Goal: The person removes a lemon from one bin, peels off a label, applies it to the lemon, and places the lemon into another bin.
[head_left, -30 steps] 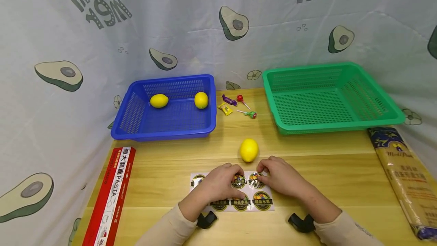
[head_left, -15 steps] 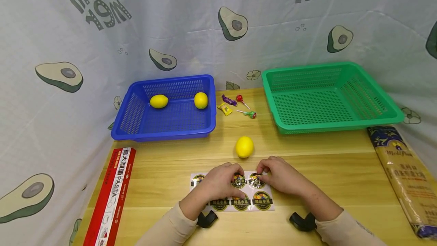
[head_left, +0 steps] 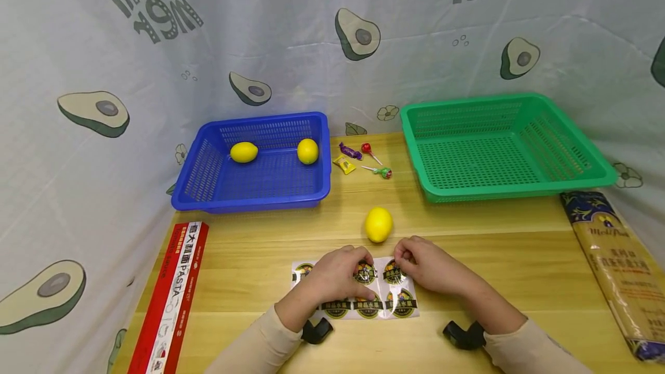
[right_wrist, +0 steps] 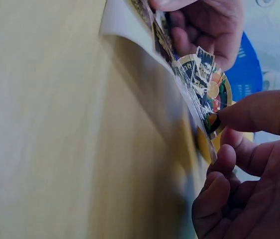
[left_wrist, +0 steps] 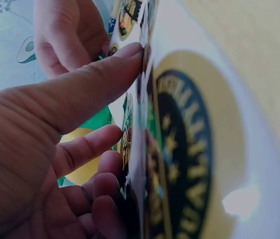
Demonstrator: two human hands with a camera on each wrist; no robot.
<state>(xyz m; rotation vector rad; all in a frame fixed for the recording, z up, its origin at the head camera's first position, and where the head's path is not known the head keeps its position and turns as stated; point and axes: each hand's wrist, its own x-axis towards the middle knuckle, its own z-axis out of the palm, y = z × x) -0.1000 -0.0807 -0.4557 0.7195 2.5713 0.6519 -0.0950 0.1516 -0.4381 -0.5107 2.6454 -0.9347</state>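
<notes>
From here, I see the sticker sheet just nearside of the loose lemon; the right hand pinches one sticker, the left hand rests thumb-wide on the sheet. I'd expect light, limp stickers (tacky beneath, probably): hold rims only.

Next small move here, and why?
I'd probably have the right hand slowly draw the sticker off the sheet. In the right wrist view, part of the sticker stands up off the sheet with the right thumb on it, and the left hand rests on the sheet, likely enough to steady it.
</notes>
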